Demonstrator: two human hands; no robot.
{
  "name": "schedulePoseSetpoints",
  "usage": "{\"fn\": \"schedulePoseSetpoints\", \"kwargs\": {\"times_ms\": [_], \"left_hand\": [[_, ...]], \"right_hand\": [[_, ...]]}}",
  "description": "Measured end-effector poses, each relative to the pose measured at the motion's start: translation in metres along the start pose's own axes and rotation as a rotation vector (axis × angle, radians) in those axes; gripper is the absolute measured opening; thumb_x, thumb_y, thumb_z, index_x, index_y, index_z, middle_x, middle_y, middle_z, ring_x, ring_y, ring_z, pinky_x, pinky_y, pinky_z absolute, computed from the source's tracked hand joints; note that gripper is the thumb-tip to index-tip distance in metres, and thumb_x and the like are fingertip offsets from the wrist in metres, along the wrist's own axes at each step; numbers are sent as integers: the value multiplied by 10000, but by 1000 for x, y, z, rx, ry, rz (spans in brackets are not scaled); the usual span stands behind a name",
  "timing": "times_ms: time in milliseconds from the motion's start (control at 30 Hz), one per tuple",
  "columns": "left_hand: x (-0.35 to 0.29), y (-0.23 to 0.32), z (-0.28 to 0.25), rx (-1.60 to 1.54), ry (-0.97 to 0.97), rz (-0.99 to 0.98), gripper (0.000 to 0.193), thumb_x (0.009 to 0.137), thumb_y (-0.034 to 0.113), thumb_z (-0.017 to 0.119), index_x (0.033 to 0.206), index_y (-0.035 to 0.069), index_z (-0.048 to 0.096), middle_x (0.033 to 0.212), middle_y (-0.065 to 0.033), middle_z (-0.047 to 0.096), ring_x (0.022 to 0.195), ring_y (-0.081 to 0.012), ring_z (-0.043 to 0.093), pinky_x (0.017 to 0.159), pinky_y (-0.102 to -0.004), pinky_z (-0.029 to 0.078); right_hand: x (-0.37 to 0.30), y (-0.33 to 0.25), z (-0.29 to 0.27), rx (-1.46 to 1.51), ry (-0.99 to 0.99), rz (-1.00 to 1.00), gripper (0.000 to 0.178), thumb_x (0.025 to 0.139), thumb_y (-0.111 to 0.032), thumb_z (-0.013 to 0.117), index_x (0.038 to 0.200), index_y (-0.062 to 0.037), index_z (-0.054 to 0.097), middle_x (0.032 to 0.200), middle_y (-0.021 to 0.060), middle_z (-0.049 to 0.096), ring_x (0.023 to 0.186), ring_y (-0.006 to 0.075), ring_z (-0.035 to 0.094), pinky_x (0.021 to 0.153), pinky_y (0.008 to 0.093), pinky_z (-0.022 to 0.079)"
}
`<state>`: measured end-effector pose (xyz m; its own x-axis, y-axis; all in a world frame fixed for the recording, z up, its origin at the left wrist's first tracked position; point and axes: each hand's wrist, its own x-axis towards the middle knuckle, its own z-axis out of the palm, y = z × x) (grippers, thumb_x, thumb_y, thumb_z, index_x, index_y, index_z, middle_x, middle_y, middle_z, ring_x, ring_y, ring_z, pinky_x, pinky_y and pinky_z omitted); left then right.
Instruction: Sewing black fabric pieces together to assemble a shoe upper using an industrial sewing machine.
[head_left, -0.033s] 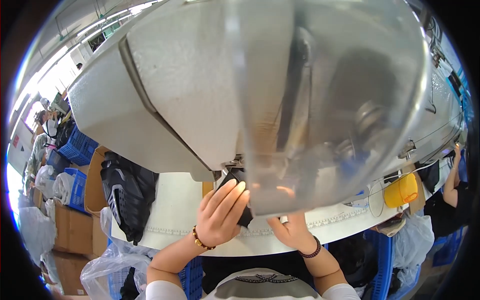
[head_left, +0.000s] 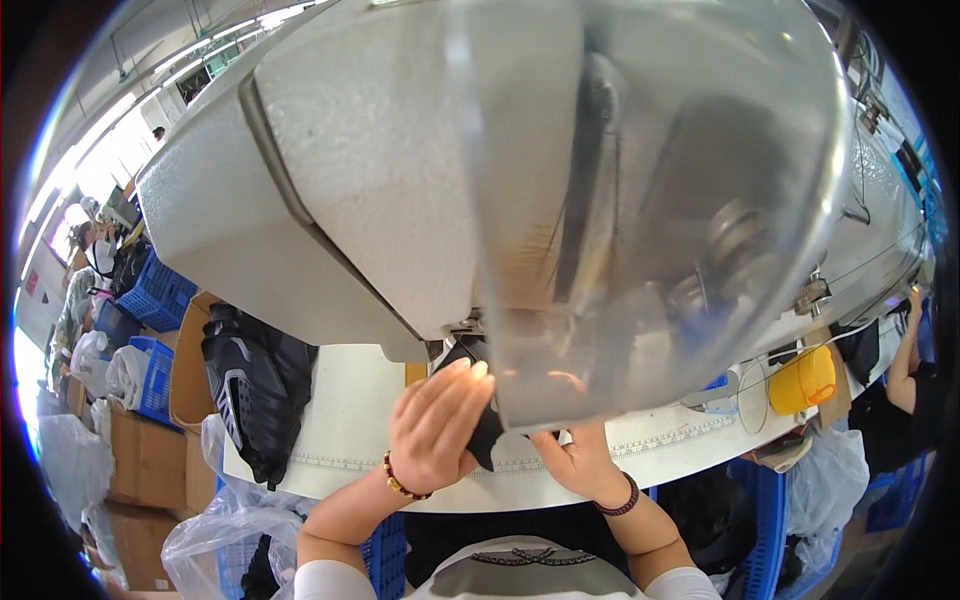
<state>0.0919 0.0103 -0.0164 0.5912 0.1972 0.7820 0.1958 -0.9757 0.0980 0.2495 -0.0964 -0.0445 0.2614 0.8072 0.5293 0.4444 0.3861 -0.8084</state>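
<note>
A large pale sewing machine head fills the upper middle, with a clear, hazy plastic guard on its right side. Under it a black piece of material lies by the needle area, one corner pointing toward me. My left hand rests on this piece, open, its fingers stretched out side by side. To the right, my right hand is low over the white table, thumb stretched out and apart. Its fingers are partly covered by the guard and blurred through it; they seem open.
A black shaped bag or shoe-like part lies at the table's left. A yellow container stands right. A measuring tape strip runs along the front edge. Cardboard boxes, blue crates and plastic bags surround the table; another person's arm shows far right.
My left hand has shifted slightly left and its fingers lie a little lower. More of the black piece's near corner shows, closer to me. The clear guard has moved slightly left.
</note>
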Motion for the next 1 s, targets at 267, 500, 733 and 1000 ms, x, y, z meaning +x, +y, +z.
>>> {"fn": "schedulePoseSetpoints", "kwargs": {"times_ms": [267,500,733,1000], "left_hand": [[18,15,-14,128,-167,-1,339,560,24,642,897,33,682,963,-96,678,914,-232,665,663,-296,523],[15,15,-8,188,-125,74,245,657,0,579,887,8,664,959,-72,658,889,-161,641,454,-223,361],[19,20,-2,246,-133,48,232,691,17,575,905,1,660,973,-79,650,903,-164,631,466,-223,377],[30,18,-3,209,-136,0,294,643,-20,564,923,6,652,963,-92,648,865,-183,640,503,-248,422]], "right_hand": [[-13,0,24,736,135,278,232,901,28,530,1119,-14,461,1005,81,620,879,75,591,736,193,458],[-16,2,20,580,110,211,220,872,75,541,1064,-13,480,937,67,628,860,67,592,742,187,448],[-6,4,9,159,110,46,211,859,84,556,1040,-8,497,935,70,640,866,64,584,736,183,435],[0,11,10,388,111,96,282,880,-3,586,1148,24,502,1004,99,632,871,79,589,719,198,443]]}}
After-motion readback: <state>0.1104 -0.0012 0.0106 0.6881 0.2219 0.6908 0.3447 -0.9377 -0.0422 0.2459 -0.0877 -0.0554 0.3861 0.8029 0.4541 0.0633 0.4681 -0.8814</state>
